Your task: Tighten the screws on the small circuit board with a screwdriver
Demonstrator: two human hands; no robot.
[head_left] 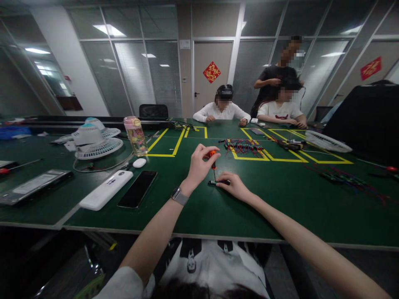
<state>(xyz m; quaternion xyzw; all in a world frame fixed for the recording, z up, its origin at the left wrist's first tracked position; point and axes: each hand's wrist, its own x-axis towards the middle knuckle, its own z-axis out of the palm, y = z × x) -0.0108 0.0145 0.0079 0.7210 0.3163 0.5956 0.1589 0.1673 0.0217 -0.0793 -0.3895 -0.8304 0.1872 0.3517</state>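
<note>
My left hand, with a watch on its wrist, pinches the orange-and-black handle of a small screwdriver. The screwdriver stands nearly upright, its thin shaft pointing down at a small dark part on the green table. Fingers of my right hand are closed on that part and press it to the tabletop. Its exact kind is too small to make out, and my right fingers hide some of it. Beyond both hands lies a tangled bundle of small green boards with red and blue wires.
A black phone, a white power bank, a drink bottle, a hard drive and white fans lie left. Yellow tape marks the table. More wired boards lie right. Several people are across the table.
</note>
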